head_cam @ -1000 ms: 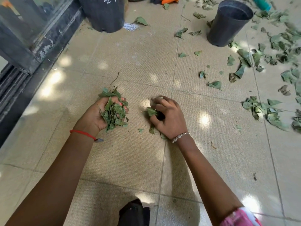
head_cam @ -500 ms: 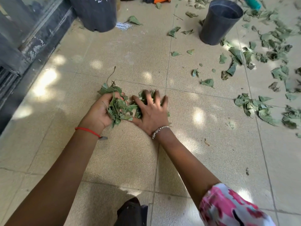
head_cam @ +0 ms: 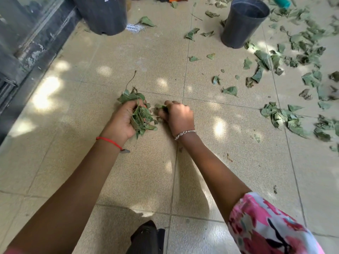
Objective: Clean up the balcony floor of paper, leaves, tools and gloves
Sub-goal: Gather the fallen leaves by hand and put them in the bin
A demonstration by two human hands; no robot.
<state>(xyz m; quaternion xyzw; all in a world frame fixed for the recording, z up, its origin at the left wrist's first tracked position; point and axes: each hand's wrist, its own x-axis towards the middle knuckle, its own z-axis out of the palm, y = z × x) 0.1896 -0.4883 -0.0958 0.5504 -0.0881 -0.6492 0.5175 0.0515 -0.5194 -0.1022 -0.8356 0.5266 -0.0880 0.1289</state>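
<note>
I count two pots (head_cam: 244, 22); left grip (head_cam: 122, 120) clenches one leaf bunch (head_cam: 142, 120), stem pointing away; right grip (head_cam: 178, 117) pinches few leaves (head_cam: 160, 107).

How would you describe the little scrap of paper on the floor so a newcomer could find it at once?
Start at the big dark pot with white chalk marks, at the top left. At its base, on the right side, the paper scrap lies flat on the beige tiles. It is white with small dark print, while the leaf just beside it is green.
</note>
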